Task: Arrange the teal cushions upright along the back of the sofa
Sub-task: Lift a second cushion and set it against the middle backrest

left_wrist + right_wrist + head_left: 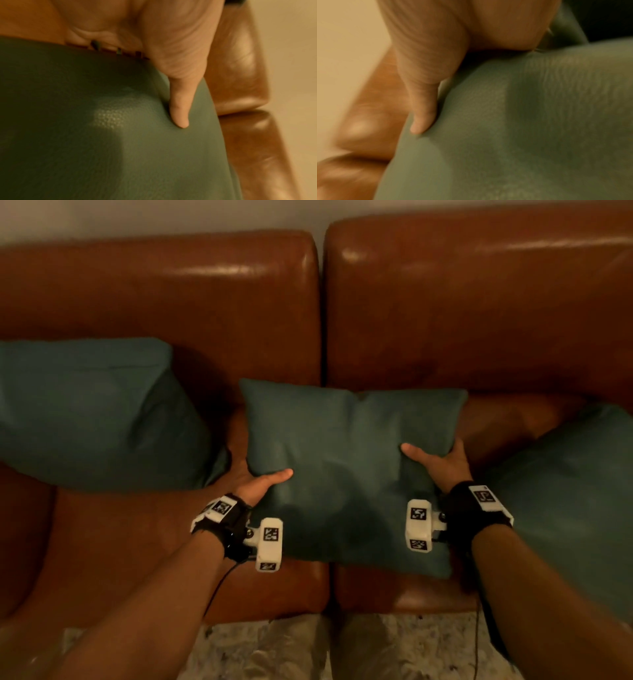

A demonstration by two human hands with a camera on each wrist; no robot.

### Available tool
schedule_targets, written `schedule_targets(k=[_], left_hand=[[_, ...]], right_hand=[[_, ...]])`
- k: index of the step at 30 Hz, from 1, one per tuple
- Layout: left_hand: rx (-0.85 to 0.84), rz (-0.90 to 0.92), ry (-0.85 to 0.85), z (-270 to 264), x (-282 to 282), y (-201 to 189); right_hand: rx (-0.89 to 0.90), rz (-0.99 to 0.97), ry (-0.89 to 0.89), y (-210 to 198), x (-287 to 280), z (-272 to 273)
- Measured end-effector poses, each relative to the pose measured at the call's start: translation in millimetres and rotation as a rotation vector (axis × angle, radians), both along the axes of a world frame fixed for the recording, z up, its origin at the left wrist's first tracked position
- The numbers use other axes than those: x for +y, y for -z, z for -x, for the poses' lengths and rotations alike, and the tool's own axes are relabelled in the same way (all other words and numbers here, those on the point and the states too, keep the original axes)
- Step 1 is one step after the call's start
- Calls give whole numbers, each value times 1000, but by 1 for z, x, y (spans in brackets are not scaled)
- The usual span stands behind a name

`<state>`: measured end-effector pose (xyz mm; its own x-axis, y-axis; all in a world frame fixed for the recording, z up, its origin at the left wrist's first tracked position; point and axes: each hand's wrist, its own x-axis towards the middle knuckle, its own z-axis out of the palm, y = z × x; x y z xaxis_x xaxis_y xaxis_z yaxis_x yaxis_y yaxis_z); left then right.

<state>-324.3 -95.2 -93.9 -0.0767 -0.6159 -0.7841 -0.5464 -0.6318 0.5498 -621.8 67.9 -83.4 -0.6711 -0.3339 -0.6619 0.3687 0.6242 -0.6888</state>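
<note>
A teal cushion (346, 474) (120, 135) (522, 128) is tilted over the middle of the brown leather sofa (479, 313), its top edge near the backrest. My left hand (255, 482) (178, 81) grips its left side, thumb on the front face, fingers hidden behind. On the right side my right hand (435, 462) (426, 94) grips it the same way. A second teal cushion (92, 416) leans against the backrest at the left. A third teal cushion (575, 494) lies at the right edge, partly behind my right forearm.
The sofa's two back cushions meet at a seam (322, 320) behind the held cushion. Bare seat leather (120, 549) shows at front left. A pale patterned rug (308, 648) lies below the sofa's front edge. Cables hang from both wrist cameras.
</note>
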Motion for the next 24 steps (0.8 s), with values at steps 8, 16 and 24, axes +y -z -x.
schedule_targets(k=[8,16,24], left_hand=[[168,206,-95,-16,-46,-47],[168,78,-119,-1,-64,-39],[244,203,-238,16,-45,-27]], right_hand=[[124,289,-73,-43,-59,0],[-116,277,-99,-23,-60,11],[-226,339,-104,-14,-60,9]])
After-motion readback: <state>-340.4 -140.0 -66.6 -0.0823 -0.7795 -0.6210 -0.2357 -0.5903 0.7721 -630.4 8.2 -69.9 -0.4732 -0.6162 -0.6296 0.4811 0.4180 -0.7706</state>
